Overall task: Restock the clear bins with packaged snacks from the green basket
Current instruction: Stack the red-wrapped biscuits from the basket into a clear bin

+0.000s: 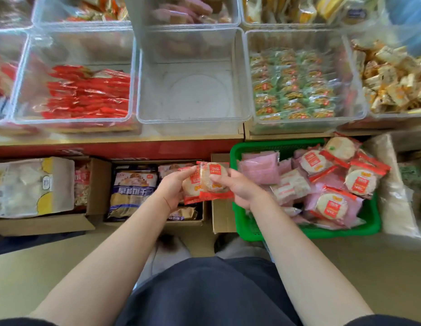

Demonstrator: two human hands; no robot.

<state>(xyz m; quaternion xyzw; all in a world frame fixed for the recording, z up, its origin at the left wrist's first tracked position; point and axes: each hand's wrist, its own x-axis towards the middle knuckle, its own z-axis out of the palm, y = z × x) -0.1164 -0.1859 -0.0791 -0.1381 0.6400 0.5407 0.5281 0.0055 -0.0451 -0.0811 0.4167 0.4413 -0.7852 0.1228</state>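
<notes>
Two round rice-cracker packets with red edges are held together below the shelf, in front of the middle clear bin, which has nothing in it. My left hand grips them from the left and my right hand pinches them from the right. The green basket sits on the floor at the right, holding several more red-edged cracker packets and pink packets.
Neighbouring clear bins hold red packets, green-wrapped snacks and tan snacks. Cardboard boxes with bagged biscuits stand on the floor under the shelf edge. A white sack lies right of the basket.
</notes>
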